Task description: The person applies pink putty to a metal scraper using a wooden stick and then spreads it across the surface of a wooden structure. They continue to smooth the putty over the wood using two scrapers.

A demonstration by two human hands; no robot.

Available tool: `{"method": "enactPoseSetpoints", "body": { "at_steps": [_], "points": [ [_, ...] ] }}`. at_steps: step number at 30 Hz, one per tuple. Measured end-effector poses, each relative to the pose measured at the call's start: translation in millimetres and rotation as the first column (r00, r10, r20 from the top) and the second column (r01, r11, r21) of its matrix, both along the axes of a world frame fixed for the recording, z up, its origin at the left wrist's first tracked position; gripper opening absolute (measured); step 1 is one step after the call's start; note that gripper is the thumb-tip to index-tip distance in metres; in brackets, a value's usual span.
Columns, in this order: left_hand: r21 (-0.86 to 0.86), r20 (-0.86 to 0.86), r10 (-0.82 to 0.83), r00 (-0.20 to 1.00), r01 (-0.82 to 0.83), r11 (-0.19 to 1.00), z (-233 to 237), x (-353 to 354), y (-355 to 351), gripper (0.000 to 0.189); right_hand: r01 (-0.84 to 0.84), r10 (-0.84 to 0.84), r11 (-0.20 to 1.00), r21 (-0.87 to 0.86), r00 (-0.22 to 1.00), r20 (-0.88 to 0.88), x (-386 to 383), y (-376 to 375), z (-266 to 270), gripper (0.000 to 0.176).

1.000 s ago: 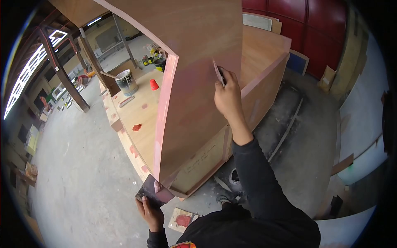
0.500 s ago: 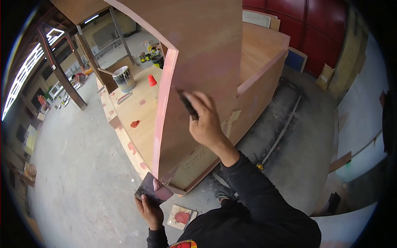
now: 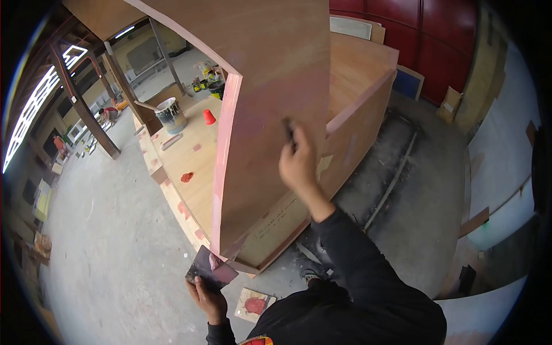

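My left hand (image 3: 208, 302) is closed on the lower edge of a dark square plate (image 3: 221, 277), thumb on top. A lump of pink putty (image 3: 214, 262) sits on that plate. My right hand (image 3: 301, 167) grips a dark putty knife (image 3: 288, 132), somewhat smeared by motion, its tip overlapping the tall wooden panel (image 3: 276, 63). Pinkish filler smears tint the panel's middle. Along its left side runs a pink-coated edge (image 3: 225, 152).
On the wooden platform (image 3: 172, 158) stand a stained bucket (image 3: 171, 115) and a red cup (image 3: 209, 117). A board with red filler (image 3: 253, 305) lies on the concrete floor (image 3: 115, 230). A person (image 3: 107, 115) crouches far back left.
My right hand has moved right and slightly down across the panel with the putty knife. My left hand with the plate has shifted slightly down and left.
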State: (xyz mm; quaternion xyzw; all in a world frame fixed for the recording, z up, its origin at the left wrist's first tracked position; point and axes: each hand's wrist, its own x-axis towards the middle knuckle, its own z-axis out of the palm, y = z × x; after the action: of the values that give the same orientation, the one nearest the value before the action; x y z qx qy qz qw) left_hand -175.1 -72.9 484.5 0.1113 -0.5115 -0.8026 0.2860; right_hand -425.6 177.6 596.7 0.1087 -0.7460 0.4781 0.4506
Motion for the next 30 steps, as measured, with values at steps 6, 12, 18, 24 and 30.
{"method": "enactPoseSetpoints", "body": {
  "at_steps": [6,12,18,24,30],
  "points": [
    [-0.049,0.007,0.003,1.000,-0.002,0.999,-2.5,2.0,-6.7,0.026,-0.080,0.118,0.966,-0.245,0.982,0.148,-49.5,35.4,61.1,0.049],
    [-0.059,0.017,0.017,1.000,-0.016,0.998,-2.9,8.1,-11.9,0.028,0.008,-0.006,0.999,0.036,0.999,-0.051,-5.6,-30.7,67.8,0.039],
    [-0.006,-0.002,-0.030,1.000,0.030,1.000,-0.2,-0.8,-9.4,0.025,-0.103,0.145,0.922,0.372,0.985,-0.088,35.5,-49.6,13.1,0.055],
    [-0.038,-0.049,-0.072,0.996,0.070,0.997,6.7,-8.6,-3.7,0.025,-0.225,0.228,0.963,-0.149,0.974,0.009,-5.5,37.0,24.7,0.040],
    [-0.064,-0.016,-0.032,0.999,0.031,0.997,-2.0,-3.8,-8.2,0.031,-0.139,0.249,0.889,-0.437,0.947,0.205,-72.6,86.9,61.5,0.049]
  ]
}}
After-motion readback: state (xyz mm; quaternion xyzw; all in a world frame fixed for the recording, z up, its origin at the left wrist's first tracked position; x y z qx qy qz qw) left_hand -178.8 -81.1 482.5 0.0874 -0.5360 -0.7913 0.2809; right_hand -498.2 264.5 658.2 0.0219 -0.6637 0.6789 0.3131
